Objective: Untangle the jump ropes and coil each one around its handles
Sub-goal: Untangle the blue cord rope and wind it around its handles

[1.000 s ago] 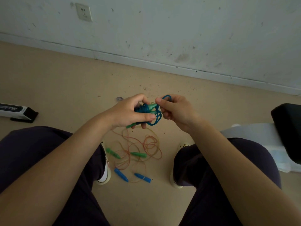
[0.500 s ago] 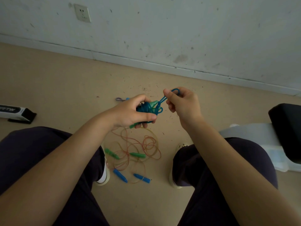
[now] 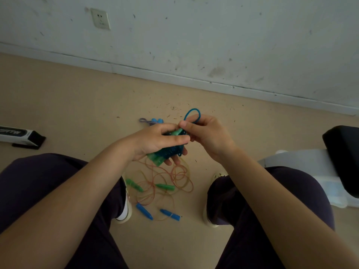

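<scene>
Centrally, left hand (image 3: 155,140) grips coiled blue rope (image 3: 172,151); right hand (image 3: 207,135) pinches loop (image 3: 192,115).

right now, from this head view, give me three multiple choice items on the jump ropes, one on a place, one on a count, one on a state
1. Where do the loose orange ropes lie?
A. on the floor between the feet
B. on the white box
C. against the wall

2. How many blue handles lie by the feet?
A. none
B. two
C. five

3. What is the state of the blue rope?
A. stretched straight on the floor
B. wound on green handles, one loop free
C. hung from the socket

Key: 1 A, they spread on the floor. 2 B, one, another. 3 B, the left hand grips the coil, the right hand pinches the loop.
</scene>
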### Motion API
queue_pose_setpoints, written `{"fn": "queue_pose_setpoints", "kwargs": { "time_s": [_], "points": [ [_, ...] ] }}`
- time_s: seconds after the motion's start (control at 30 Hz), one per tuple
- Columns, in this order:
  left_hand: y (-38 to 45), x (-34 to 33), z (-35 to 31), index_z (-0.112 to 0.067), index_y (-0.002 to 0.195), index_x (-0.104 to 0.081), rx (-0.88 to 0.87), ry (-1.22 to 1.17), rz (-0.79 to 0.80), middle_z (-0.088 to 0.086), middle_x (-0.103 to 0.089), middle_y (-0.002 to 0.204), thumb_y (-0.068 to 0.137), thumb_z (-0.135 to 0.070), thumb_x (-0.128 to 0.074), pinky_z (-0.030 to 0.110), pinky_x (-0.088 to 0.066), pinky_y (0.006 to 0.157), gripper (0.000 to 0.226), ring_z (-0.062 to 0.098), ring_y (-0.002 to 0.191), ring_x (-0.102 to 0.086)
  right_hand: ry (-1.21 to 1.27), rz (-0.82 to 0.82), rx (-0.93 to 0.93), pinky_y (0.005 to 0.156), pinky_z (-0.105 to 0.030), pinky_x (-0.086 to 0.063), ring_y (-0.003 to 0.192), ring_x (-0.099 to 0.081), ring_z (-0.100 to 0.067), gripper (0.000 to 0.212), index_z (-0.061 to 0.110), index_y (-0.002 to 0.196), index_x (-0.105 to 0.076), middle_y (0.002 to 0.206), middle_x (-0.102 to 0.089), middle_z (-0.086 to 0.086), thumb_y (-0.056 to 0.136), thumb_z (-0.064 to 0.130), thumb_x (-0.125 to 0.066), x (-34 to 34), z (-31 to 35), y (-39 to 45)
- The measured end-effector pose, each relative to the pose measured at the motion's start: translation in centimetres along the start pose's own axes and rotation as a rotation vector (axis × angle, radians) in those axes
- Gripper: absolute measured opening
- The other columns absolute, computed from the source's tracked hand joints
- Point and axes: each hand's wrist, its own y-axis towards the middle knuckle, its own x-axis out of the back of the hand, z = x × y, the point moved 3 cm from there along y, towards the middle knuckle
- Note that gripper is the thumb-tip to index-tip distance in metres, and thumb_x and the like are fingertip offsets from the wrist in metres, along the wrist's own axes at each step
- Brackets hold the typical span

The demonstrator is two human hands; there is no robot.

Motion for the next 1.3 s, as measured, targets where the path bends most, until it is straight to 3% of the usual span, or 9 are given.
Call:
{"fn": "queue_pose_setpoints", "kwargs": {
  "time_s": [0.1, 0.17, 0.27, 0.4, 0.53, 0.9, 1.1, 1.2, 1.3],
  "points": [
    [0.2, -0.3, 0.2, -0.008, 0.102, -0.066, 0.022, 0.041, -0.062, 0.012, -0.072, 0.082, 0.077, -0.059, -0.075, 0.037, -0.054, 0.06, 0.058, 0.029, 0.06, -0.065, -0.037, 0.027, 0.014, 0.07, -0.041, -0.047, 0.068, -0.055, -0.03, 0.014, 0.004, 0.08, -0.065, 0.075, -0.061, -0.018, 0.087, 0.014, -0.072, -0.2, 0.0, -0.2],
    [0.2, -0.4, 0.0, -0.01, 0.092, -0.066, 0.024, 0.042, -0.088, 0.011, -0.07, 0.076, 0.077, -0.058, -0.074, 0.034, -0.051, 0.055, 0.051, 0.027, 0.054, -0.061, -0.034, -0.003, 0.015, 0.06, -0.031, -0.046, 0.059, -0.053, -0.026, 0.017, -0.001, 0.082, -0.063, 0.068, -0.06, -0.016, 0.086, 0.013, -0.072, -0.1, 0.2, -0.4],
    [-0.1, -0.4, -0.6, -0.011, 0.094, -0.068, 0.04, 0.06, -0.082, 0.01, -0.069, 0.073, 0.069, -0.054, -0.074, 0.03, -0.049, 0.049, 0.05, 0.023, 0.05, -0.058, -0.047, -0.046, 0.015, 0.047, -0.022, -0.036, 0.05, -0.046, -0.017, 0.02, 0.002, 0.076, -0.06, 0.059, -0.058, -0.008, 0.083, 0.013, -0.075, 0.1, 0.5, -0.6],
    [-0.2, -0.6, -0.6, -0.007, 0.1, -0.066, 0.066, 0.108, -0.083, 0.005, -0.067, 0.069, 0.062, -0.041, -0.084, 0.028, -0.047, 0.049, 0.053, 0.019, 0.049, -0.057, -0.067, -0.136, 0.01, 0.046, -0.019, -0.038, 0.048, -0.044, -0.011, 0.02, 0.006, 0.074, -0.061, 0.064, -0.057, -0.01, 0.079, 0.012, -0.079, 0.4, 0.6, -0.4],
    [0.0, -0.4, -0.5, -0.007, 0.095, -0.065, 0.066, 0.105, -0.076, 0.007, -0.065, 0.068, 0.074, -0.026, -0.085, 0.027, -0.045, 0.046, 0.035, 0.019, 0.046, -0.053, -0.092, -0.223, 0.044, 0.045, -0.018, -0.039, 0.045, -0.046, -0.009, 0.019, 0.008, 0.073, -0.063, 0.068, -0.058, -0.015, 0.077, 0.012, -0.081, 0.8, 1.0, -0.2],
    [-0.1, -0.4, -1.0, -0.006, 0.097, -0.061, 0.029, 0.169, -0.037, 0.009, -0.064, 0.065, 0.096, -0.037, -0.06, 0.028, -0.043, 0.046, 0.031, 0.02, 0.045, -0.052, -0.086, -0.295, 0.116, 0.05, -0.021, -0.041, 0.05, -0.048, -0.011, 0.018, -0.01, 0.093, -0.065, 0.062, -0.059, -0.005, 0.092, 0.009, -0.065, 2.0, 1.1, -0.1],
    [-0.2, -0.2, -0.6, -0.015, 0.097, -0.069, 0.062, 0.187, -0.102, 0.003, -0.069, 0.07, 0.096, -0.066, -0.038, 0.03, -0.049, 0.049, 0.06, 0.024, 0.052, -0.059, -0.078, -0.212, 0.094, 0.052, -0.023, -0.042, 0.051, -0.05, -0.013, 0.017, 0.006, 0.076, -0.064, 0.061, -0.058, -0.006, 0.092, 0.01, -0.065, 1.4, 0.6, -0.2],
    [0.0, -0.2, 0.0, -0.016, 0.093, -0.071, 0.065, 0.206, -0.121, -0.004, -0.072, 0.071, 0.098, -0.056, -0.045, 0.036, -0.052, 0.056, 0.049, 0.024, 0.053, -0.063, -0.092, -0.175, 0.081, 0.052, -0.024, -0.043, 0.052, -0.05, -0.014, 0.02, 0.005, 0.073, -0.061, 0.059, -0.058, -0.004, 0.09, 0.01, -0.068, 1.0, 0.6, -0.2],
    [0.1, -0.2, 0.6, -0.017, 0.096, -0.074, 0.058, 0.208, -0.099, 0.002, -0.075, 0.087, 0.098, -0.042, -0.057, 0.046, -0.058, 0.07, 0.031, 0.03, 0.068, -0.072, -0.116, -0.169, 0.085, 0.05, -0.023, -0.043, 0.051, -0.05, -0.014, 0.018, -0.002, 0.08, -0.063, 0.063, -0.059, -0.009, 0.088, 0.012, -0.07, 0.7, 0.5, -0.2]
  ]
}}
